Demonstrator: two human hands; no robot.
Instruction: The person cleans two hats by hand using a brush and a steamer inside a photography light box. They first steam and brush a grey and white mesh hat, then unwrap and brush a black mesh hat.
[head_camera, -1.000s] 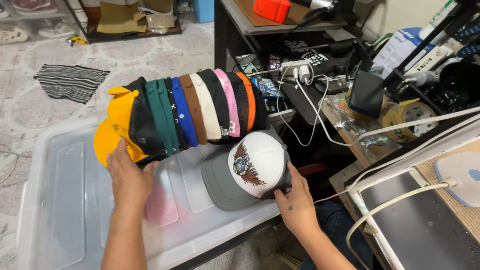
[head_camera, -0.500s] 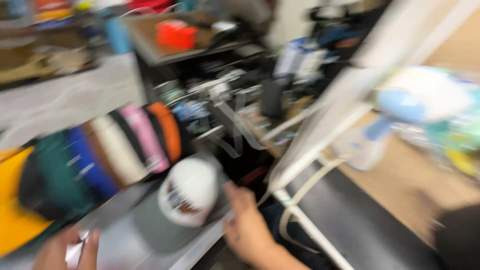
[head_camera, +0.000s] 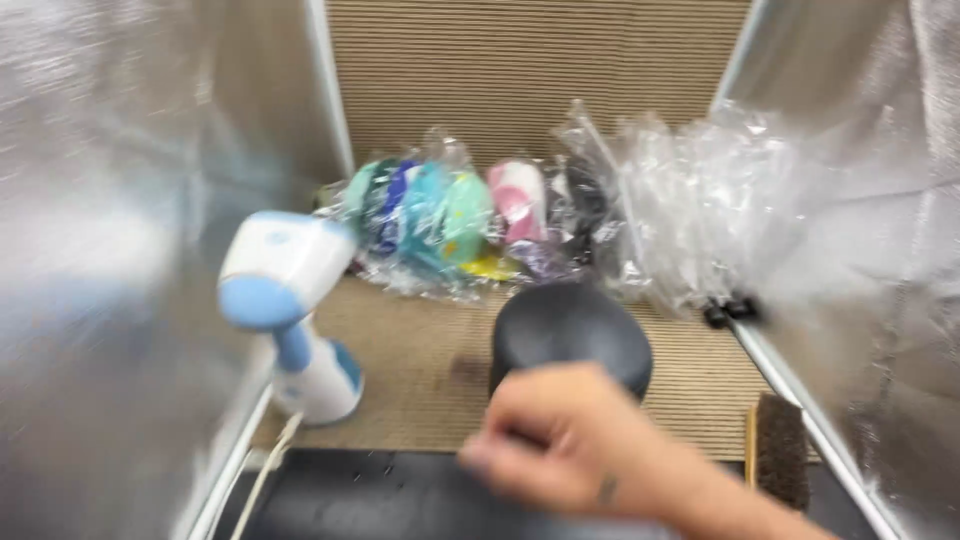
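Ribbed tan back wall (head_camera: 530, 70), silvery foil side walls (head_camera: 130, 130), woven mat floor (head_camera: 420, 370)

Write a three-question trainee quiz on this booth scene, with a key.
1. True or false: the right hand is in front of the black dome-shaped form.
2. Which stands left of the dome? A) white and blue handheld steamer B) brush C) plastic bags
3. Fill in: the brown bristle brush lies at the booth's ___ edge.

Key: 1 true; 2 A; 3 right. The bagged colourful caps sit against the back wall.
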